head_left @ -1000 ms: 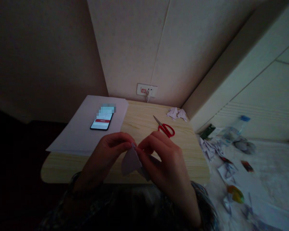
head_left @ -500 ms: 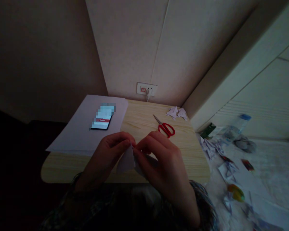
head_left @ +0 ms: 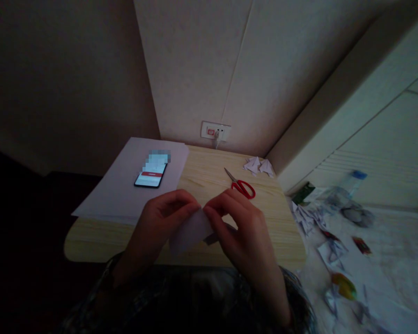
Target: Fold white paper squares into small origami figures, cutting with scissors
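Observation:
Both hands pinch a small folded piece of white paper (head_left: 191, 230) above the near edge of a light wooden table (head_left: 202, 174). My left hand (head_left: 156, 222) grips its upper left part with thumb and fingers closed. My right hand (head_left: 242, 227) pinches the upper right corner, fingers curled. The lower part of the paper hangs between the hands. Patterned sleeves cover both wrists.
A phone (head_left: 150, 175) with a lit screen lies on large white sheets (head_left: 125, 190) at the table's left. Red-handled scissors (head_left: 242, 185) and folded paper shapes (head_left: 259, 165) lie further back. A wall socket (head_left: 215, 131) is behind. Paper scraps, a bottle (head_left: 348, 188) and clutter cover the bed at right.
The paper has been spread wider between my hands, showing a broader face. My right hand has shifted slightly right. The view has drifted a little.

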`<state>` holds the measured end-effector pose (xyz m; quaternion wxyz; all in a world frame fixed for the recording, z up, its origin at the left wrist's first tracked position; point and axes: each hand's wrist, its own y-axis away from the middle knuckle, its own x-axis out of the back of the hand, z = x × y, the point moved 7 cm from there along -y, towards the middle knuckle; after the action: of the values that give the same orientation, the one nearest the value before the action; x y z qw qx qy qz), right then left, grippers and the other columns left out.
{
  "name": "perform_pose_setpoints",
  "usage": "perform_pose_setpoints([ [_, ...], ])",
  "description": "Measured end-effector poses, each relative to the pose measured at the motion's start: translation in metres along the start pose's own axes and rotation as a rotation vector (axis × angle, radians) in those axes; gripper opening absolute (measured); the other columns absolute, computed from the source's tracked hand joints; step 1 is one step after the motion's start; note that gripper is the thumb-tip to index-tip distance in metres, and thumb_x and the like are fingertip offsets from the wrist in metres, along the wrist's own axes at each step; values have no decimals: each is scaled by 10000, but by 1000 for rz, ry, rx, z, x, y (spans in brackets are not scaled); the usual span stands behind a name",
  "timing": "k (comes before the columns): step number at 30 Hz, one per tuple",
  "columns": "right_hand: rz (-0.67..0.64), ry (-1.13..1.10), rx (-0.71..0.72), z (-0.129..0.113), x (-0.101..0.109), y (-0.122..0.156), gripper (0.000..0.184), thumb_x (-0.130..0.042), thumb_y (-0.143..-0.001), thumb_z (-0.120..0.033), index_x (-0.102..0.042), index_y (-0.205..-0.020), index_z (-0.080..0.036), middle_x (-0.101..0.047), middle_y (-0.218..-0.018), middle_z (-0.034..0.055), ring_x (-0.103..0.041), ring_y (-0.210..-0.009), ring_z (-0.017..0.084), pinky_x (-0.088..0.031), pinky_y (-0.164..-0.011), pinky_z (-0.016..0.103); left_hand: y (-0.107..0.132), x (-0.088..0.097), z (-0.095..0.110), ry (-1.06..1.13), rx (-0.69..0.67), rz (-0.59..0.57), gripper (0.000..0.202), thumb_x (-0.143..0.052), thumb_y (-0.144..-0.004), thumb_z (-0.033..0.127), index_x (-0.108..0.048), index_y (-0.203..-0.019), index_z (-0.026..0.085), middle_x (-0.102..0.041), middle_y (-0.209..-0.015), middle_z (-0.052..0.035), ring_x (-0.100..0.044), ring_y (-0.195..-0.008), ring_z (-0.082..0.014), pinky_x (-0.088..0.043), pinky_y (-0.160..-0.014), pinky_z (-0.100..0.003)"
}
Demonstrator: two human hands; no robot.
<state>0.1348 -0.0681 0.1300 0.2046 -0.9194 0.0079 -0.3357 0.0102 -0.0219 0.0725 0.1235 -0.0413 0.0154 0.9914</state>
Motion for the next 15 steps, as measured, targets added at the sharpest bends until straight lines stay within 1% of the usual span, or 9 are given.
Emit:
perform_pose_setpoints([
  [3,-17,-2,-10,4,-3,0,119,-601,-883,-179,-591,-765,-190,-603,-754,12,-566,-747,160,-438,-656,272,2,0,7,-66,-60,16,126,-695,-712,248,-643,-615,186,-602,-608,32,-543,-605,-126,-424,-563,-209],
  [5,-7,0,-17,7,-4,0,126,-627,-863,-161,-585,-749,-196,-601,-743,4,-561,-732,156,-434,-646,266,4,0,12,-102,-96,35,126,-691,-720,231,-650,-609,188,-610,-618,30,-548,-611,-127,-437,-594,-215],
  [9,53,-23,-23,8,-3,-1,177,-615,-850,-108,-566,-708,-201,-583,-694,-13,-539,-681,145,-429,-625,255,6,1,16,-142,-134,38,105,-692,-730,219,-666,-632,192,-634,-647,23,-572,-648,-138,-453,-635,-225],
  [15,120,-69,-24,10,-2,0,179,-603,-839,-86,-567,-695,-187,-571,-668,-17,-524,-648,134,-416,-601,241,6,2,17,-149,-216,55,84,-686,-744,190,-654,-666,187,-639,-680,29,-589,-693,-131,-459,-666,-214],
])
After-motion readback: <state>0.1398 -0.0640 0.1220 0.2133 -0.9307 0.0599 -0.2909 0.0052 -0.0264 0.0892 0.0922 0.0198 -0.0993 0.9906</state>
